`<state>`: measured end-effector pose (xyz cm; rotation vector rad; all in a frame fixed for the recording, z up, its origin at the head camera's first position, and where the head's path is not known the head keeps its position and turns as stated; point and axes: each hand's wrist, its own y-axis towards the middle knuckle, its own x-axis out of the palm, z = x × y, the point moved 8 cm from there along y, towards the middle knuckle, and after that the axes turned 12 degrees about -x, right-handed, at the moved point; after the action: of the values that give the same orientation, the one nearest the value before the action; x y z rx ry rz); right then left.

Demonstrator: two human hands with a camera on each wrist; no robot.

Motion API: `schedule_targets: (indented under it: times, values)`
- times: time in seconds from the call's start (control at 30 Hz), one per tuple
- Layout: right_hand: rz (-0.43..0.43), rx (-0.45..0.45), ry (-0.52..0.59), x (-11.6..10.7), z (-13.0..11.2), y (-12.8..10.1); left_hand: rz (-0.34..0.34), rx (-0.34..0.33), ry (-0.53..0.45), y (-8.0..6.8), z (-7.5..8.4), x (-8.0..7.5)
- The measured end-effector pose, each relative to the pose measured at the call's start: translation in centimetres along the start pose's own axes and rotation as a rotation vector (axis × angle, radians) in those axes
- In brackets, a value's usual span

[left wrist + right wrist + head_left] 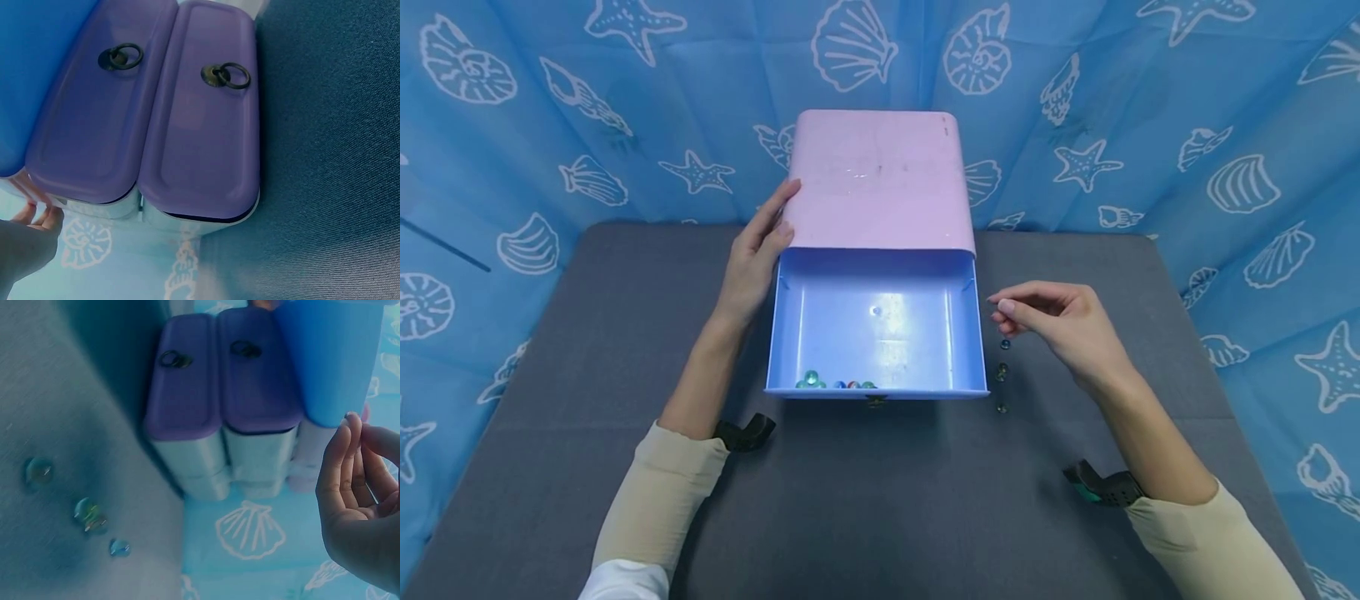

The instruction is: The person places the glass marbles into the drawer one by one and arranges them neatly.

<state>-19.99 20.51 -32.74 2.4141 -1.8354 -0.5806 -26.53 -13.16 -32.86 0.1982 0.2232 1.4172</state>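
A pink drawer box stands at the back of the table, its blue top drawer pulled out. Several glass marbles lie along the drawer's front wall, toward its left. My left hand rests against the box's left side; its fingers reach along that side in the left wrist view. To the right of the drawer, my right hand pinches a tiny dark thing, likely a marble, mostly hidden between thumb and fingertips. Below that hand, several marbles lie on the table.
Two purple drawers with ring pulls are closed under the open one. A small metal catch sits on the open drawer's front. The table has a grey cloth. Behind hangs a blue curtain with shells.
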Motion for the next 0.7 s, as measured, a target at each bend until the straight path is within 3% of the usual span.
schedule_targets:
  times: [0.27,0.7]
  values:
    - [-0.030,0.060,-0.119,-0.6,2.8,-0.7,-0.004,-0.002,-0.007,0.0,0.1,0.0]
    - [-0.020,0.112,-0.171,-2.1,7.8,-1.0,0.000,0.006,0.003,0.0,0.1,0.0]
